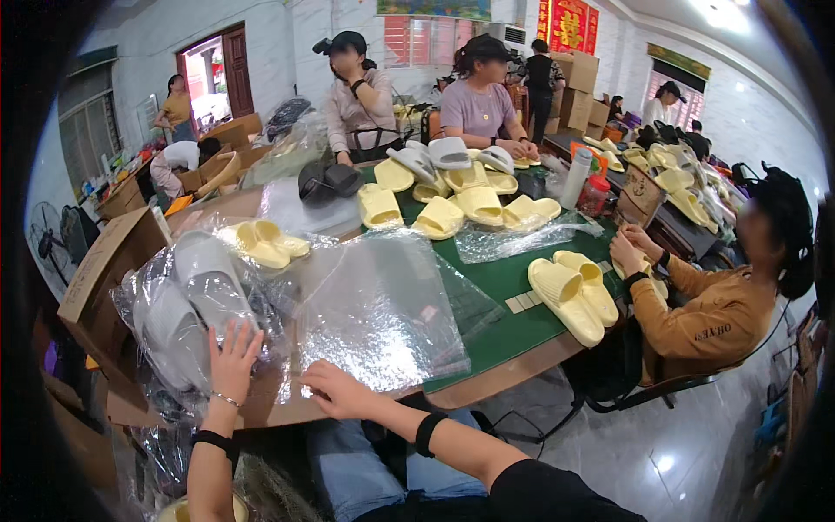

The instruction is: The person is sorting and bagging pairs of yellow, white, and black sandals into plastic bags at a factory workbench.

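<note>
Head | left hand [233, 358] spread on bagged grey slippers [211, 283] | right hand [337, 388] half-curled, hold unclear

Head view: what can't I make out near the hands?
In the head view:
Left bare hand and right bare hand: palms, hidden by the hands' own backs.
Grey slippers: exact count, obscured by creased, shiny clear plastic.
Pale yellow object: full shape, cut off by the picture's lower edge.

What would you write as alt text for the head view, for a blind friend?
The person's left hand lies spread on bagged gray slippers, and the right hand is beside flat clear bags. Pale yellow slippers sit on the green table beyond, with co-workers around it.
</note>
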`<state>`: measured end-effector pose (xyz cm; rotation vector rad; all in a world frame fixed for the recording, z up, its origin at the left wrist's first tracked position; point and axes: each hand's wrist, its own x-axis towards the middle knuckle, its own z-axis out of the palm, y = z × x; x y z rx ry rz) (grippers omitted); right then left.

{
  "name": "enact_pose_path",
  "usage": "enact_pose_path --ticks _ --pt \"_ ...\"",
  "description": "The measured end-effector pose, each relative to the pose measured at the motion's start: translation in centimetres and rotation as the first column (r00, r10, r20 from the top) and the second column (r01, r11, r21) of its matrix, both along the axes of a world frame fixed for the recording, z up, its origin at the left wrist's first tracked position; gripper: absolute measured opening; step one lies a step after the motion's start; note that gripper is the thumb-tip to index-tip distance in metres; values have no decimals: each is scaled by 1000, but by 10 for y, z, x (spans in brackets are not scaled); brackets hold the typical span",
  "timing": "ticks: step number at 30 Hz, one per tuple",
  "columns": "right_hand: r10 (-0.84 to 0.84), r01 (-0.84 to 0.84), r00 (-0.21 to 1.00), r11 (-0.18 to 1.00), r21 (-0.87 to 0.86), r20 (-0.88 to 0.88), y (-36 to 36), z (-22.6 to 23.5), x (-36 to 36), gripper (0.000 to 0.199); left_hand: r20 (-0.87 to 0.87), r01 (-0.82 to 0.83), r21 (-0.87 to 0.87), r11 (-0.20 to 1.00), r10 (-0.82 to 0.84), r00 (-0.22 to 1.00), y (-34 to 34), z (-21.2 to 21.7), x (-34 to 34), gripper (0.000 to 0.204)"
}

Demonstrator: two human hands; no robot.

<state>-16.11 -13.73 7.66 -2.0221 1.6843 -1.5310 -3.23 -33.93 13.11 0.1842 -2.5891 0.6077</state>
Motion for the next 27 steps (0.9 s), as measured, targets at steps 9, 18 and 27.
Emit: enact_pose_path --ticks 9,18,27 --pt "-139 133 988 987 -84 -62 -4 -6 5 20 -46 -182 -130 975 177 983 -46 -24 7 47" --pt "-209 203 975 976 -78 -76 -4 -8 4 15 16 -215 83 973 214 977 20 -17 6 64" --pt "-253 252 958 967 -30 -133 -3 -9 2 12 27 -88 181 980 85 996 75 -21 14 67"
